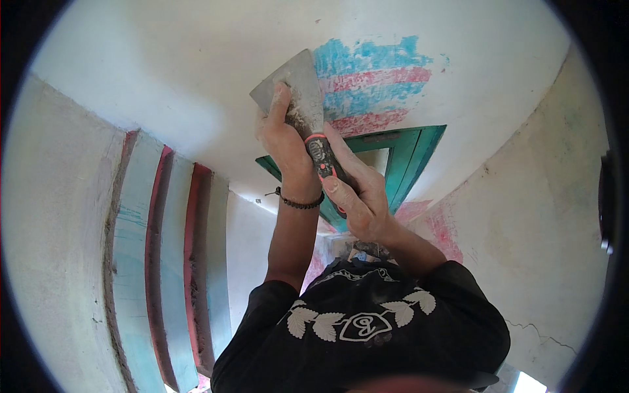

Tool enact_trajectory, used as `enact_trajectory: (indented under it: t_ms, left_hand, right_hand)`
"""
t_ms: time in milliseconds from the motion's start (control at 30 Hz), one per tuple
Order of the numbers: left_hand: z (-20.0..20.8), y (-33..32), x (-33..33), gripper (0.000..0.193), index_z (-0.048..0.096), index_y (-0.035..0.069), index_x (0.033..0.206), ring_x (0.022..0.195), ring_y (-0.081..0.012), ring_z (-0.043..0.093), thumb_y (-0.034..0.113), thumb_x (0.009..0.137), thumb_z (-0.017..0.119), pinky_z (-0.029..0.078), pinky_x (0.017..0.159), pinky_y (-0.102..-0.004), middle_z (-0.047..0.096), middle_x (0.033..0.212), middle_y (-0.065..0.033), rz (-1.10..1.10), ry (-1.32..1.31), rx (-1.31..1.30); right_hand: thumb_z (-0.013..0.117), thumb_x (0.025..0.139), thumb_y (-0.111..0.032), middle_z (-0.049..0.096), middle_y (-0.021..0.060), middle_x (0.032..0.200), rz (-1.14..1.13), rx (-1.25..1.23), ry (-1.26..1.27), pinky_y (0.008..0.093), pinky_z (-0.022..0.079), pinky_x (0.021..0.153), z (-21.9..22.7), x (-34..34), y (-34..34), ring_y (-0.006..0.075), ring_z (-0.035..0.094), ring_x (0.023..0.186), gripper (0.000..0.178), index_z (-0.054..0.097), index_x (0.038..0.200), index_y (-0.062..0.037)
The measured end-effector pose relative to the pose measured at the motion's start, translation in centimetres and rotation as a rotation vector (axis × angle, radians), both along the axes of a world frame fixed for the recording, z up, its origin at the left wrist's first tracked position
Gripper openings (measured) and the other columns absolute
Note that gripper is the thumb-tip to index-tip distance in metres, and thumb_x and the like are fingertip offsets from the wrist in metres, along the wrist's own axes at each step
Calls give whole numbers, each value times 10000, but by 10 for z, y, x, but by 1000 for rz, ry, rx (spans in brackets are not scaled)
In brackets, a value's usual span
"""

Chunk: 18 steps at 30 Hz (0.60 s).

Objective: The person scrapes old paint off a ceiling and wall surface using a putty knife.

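A wide putty knife [303, 86] is raised against the white plastered surface, its metal blade smeared with pale residue. My right hand [362, 200] is closed round its black and red handle [322, 157], thumb along the side. My left hand [286, 141], with a dark beaded bracelet on the wrist, grips the blade; one digit lies on its face and the others are mostly hidden. Right beside the blade is a patch of blue and pink paint [373, 82] showing through the white. Pale dust coats both hands.
A green frame [411, 164] stands just behind my hands. Dusty ledges with red edges [156, 262] and pale blue faces run along the left. The right wall [544, 216] has pink stains and a crack low down. A dark object [606, 203] sits at the far right edge.
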State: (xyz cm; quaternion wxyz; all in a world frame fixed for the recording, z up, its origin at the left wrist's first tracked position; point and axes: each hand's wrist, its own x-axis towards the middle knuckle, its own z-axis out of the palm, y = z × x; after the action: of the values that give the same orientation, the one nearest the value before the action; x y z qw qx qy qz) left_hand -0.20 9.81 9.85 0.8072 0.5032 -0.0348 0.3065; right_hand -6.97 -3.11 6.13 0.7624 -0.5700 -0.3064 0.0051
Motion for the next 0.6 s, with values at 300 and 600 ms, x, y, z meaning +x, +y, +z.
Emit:
enact_trajectory:
  t_ms: [300,600]
  left_hand:
    - [-25,0,-7,321,630,-47,1143,865,-154,661,229,1040,504,533,792,-285,687,1009,-87,-8,36,-111]
    - [-33,-3,-12,333,630,-65,1160,877,-148,654,218,1044,500,530,799,-289,687,1037,-96,-81,63,-159]
  right_hand:
    - [526,979,-121,614,102,979,-84,-34,-73,255,451,735,-25,-9,5,98,529,809,625,300,1519,98]
    - [530,973,-129,613,95,931,-141,-17,-176,262,451,724,-39,-3,9,110,531,783,626,313,1509,108]
